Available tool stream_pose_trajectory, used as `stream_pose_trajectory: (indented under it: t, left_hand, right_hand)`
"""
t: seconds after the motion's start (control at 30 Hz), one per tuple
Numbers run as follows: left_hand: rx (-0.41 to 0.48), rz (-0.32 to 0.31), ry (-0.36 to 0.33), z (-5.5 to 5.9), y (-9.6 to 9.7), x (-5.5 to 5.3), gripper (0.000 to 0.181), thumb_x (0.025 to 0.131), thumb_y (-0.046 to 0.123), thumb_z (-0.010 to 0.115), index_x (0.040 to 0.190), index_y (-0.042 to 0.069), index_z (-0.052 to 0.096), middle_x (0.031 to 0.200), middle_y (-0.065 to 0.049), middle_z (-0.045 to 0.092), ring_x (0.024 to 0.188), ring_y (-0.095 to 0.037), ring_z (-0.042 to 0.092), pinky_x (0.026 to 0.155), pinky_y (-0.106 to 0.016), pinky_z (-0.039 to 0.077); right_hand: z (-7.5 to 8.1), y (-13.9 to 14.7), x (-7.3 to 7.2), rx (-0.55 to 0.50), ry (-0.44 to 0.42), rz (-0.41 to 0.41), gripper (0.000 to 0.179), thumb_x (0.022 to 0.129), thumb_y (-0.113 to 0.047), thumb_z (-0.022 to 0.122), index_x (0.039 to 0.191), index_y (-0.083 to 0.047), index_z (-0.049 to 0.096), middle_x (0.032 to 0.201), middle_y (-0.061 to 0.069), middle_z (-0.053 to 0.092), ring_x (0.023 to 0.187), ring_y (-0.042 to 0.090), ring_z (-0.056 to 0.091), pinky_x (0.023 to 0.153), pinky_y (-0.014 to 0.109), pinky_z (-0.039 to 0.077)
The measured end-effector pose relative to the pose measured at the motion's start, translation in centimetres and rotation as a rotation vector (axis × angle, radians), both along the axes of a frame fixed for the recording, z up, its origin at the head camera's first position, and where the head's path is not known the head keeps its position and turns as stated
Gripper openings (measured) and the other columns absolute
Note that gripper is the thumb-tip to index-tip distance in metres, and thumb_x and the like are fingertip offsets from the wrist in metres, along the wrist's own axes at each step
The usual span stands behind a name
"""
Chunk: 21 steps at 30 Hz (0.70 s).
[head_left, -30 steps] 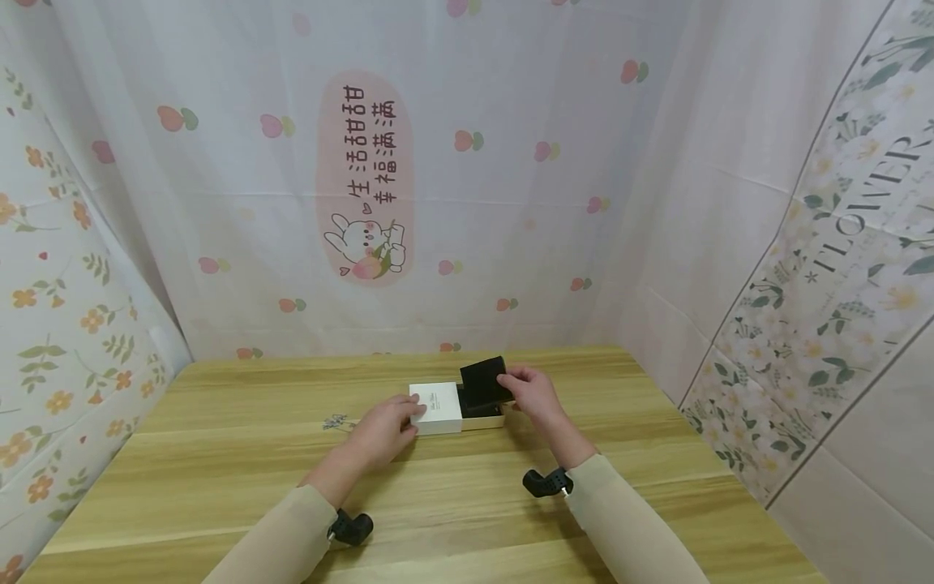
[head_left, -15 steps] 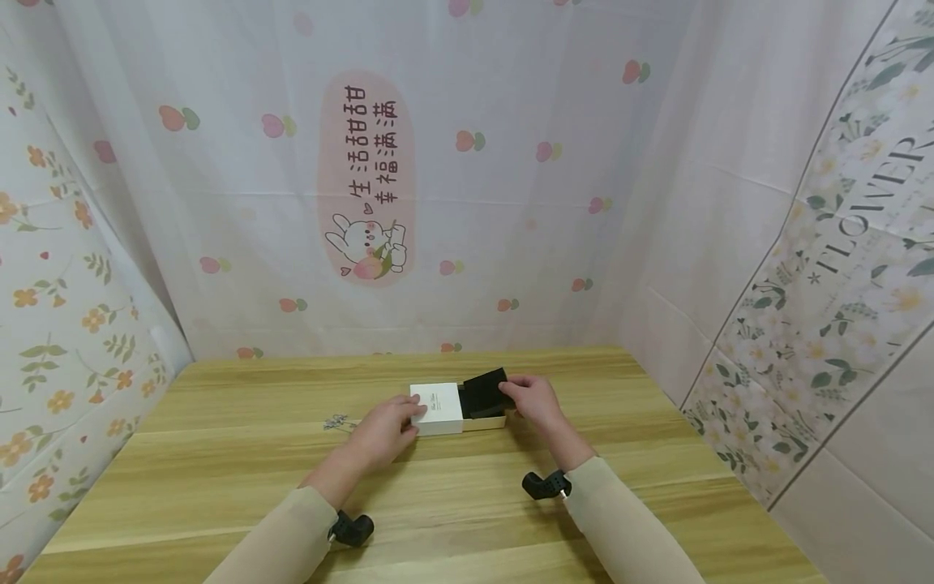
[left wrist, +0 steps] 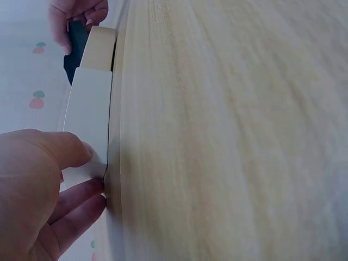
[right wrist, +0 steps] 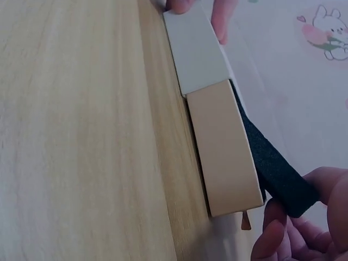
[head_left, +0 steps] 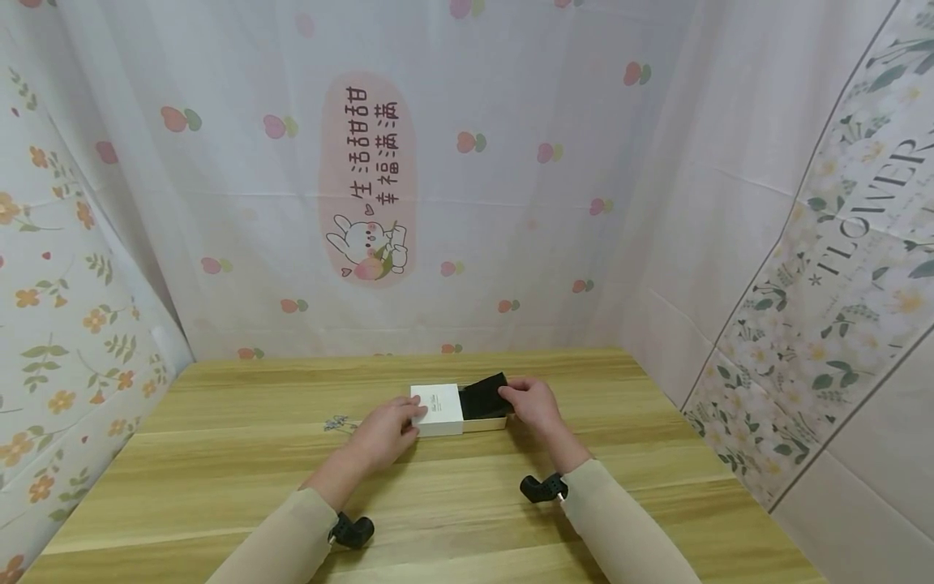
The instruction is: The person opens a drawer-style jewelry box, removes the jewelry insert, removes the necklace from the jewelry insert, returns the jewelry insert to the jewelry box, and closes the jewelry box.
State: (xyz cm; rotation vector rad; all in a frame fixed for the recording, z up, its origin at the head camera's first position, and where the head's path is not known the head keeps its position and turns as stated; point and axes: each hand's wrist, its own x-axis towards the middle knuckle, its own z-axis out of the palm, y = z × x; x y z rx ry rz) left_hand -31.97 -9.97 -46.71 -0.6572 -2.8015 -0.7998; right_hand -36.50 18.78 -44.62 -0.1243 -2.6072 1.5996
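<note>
A small white box sleeve point(head_left: 438, 405) with fine lettering lies on the wooden table. My left hand point(head_left: 387, 430) holds its left end, thumb on the near side wall in the left wrist view. From the sleeve's right end a tan drawer tray point(head_left: 485, 424) is pulled partly out. My right hand point(head_left: 536, 403) pinches the raised right end of a black foam pad point(head_left: 483, 397) between thumb and fingers. The pad slants, its left part down inside the tray. In the right wrist view, a small brown pull tab point(right wrist: 246, 220) sticks out of the tray's end.
Behind the table hangs a white curtain point(head_left: 511, 243) with fruit prints and a rabbit picture. Patterned cloths close off the left and right sides. A small flower print point(head_left: 337, 422) shows on the tabletop left of the box.
My right hand has lowered the black foam pad, which stood up steeply before and now lies flatter in the tray. The left hand and box have stayed in place.
</note>
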Motion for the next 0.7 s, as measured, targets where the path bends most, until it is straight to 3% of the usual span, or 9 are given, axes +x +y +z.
stream_pose_trajectory:
  t: [0.37,0.47,0.6,0.7]
  left_hand:
    - [0.010,0.001,0.003,-0.1,0.0,0.1,0.037,0.100,0.003,0.078,0.137,0.000,0.074,0.154,-0.020,0.065,0.144,-0.040,0.062,0.121,-0.053,0.052]
    - [0.012,0.000,0.007,0.0,0.0,0.2,0.037,0.100,0.002,0.078,0.136,0.000,0.074,0.154,-0.021,0.065,0.143,-0.041,0.063,0.121,-0.053,0.052]
    - [0.014,0.002,0.009,0.1,0.0,0.3,0.037,0.099,0.001,0.078,0.136,0.000,0.074,0.154,-0.021,0.065,0.144,-0.041,0.062,0.120,-0.053,0.052]
    - [0.014,-0.002,0.003,0.1,0.0,0.4,0.037,0.100,0.002,0.077,0.137,0.000,0.074,0.154,-0.021,0.064,0.143,-0.041,0.062,0.121,-0.054,0.051]
  right_hand:
    - [-0.1,-1.0,0.1,0.058,0.024,-0.001,0.037,0.104,-0.029,0.076,0.128,-0.001,0.072,0.106,0.016,0.074,0.070,0.023,0.067,0.061,0.031,0.056]
    - [0.1,-1.1,0.3,0.107,0.052,-0.005,0.033,0.106,-0.032,0.073,0.123,-0.004,0.075,0.106,0.014,0.074,0.076,0.023,0.068,0.068,0.034,0.058]
    - [0.2,-1.1,0.3,0.204,0.096,0.000,0.028,0.106,-0.029,0.071,0.118,-0.005,0.080,0.106,0.012,0.078,0.086,0.021,0.070,0.088,0.044,0.061]
    - [-0.1,-0.9,0.1,0.249,0.090,0.012,0.023,0.105,-0.023,0.071,0.116,-0.005,0.081,0.105,0.010,0.080,0.081,0.018,0.070,0.093,0.045,0.061]
